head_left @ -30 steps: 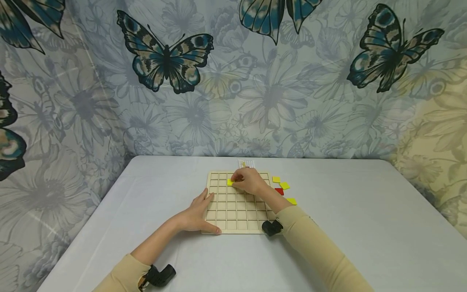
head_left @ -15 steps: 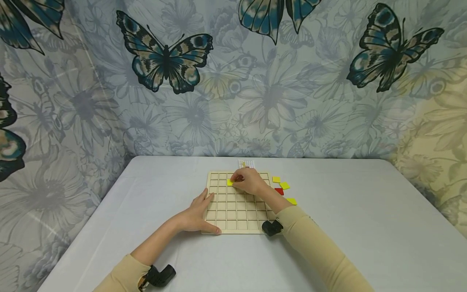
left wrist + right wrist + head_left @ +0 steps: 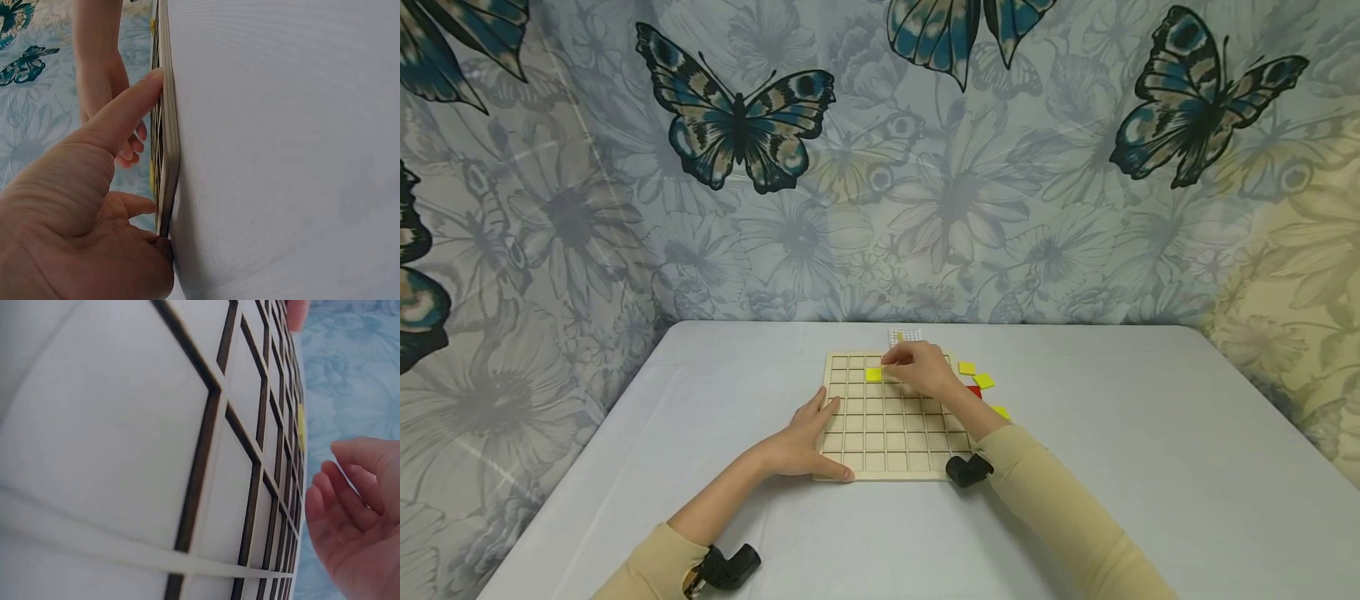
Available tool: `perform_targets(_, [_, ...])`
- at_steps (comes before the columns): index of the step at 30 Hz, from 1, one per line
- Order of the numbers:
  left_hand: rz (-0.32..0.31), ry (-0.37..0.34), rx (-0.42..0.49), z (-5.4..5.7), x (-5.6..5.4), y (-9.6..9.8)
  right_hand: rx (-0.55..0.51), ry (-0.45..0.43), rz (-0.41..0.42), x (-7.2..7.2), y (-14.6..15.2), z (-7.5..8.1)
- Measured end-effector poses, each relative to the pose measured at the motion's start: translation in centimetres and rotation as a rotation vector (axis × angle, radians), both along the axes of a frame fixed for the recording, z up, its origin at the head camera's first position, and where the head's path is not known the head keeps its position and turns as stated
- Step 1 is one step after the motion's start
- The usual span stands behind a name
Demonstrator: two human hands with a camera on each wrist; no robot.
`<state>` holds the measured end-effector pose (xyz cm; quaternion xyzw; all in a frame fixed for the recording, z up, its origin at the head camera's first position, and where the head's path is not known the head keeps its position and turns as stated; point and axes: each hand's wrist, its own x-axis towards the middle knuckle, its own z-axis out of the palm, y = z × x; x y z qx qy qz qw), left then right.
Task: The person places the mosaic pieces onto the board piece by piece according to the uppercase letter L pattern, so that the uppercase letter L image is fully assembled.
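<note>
A light wooden grid board (image 3: pixel 876 442) lies on the table. One yellow square tile (image 3: pixel 874 375) sits in a cell towards its far side. My right hand (image 3: pixel 919 368) hovers just right of that tile, over the board. In the right wrist view, this hand (image 3: pixel 356 519) has its fingers loosely bent, thumb apart from them, nothing between. My left hand (image 3: pixel 797 442) rests spread at the board's left side, fingers along the left edge and thumb at the near left corner. The left wrist view has the left thumb (image 3: pixel 125 112) pressing the board's edge (image 3: pixel 169 125).
Right of the board lie loose yellow tiles (image 3: pixel 984 381) and a red tile (image 3: pixel 974 391), partly behind the right forearm. A small printed grid card (image 3: pixel 904 336) lies beyond the far edge. White cloth covers the table (image 3: pixel 1112 417); a butterfly-patterned curtain (image 3: pixel 955 200) hangs behind.
My right hand has let go of the yellow tile and drawn back slightly to the right, so more of the tile shows. The left hand stays in place.
</note>
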<state>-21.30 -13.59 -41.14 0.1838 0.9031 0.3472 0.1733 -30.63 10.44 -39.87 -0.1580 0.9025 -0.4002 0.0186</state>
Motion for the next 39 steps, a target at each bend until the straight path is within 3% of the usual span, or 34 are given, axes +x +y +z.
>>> perform_targets(11, [0.010,-0.003,0.035,0.1,0.1,0.2,-0.059,-0.081,-0.070,0.8,2.1,0.6])
perform_targets(25, [0.014,-0.001,0.032,0.1,0.1,0.1,-0.072,-0.079,-0.112,1.0,6.5,0.7])
perform_targets(35, [0.015,-0.001,0.026,0.1,0.2,0.2,0.009,-0.043,-0.198,0.7,9.8,0.3])
perform_targets(39, [0.015,-0.002,0.024,0.1,0.2,0.2,0.041,-0.025,-0.196,0.6,10.6,0.0])
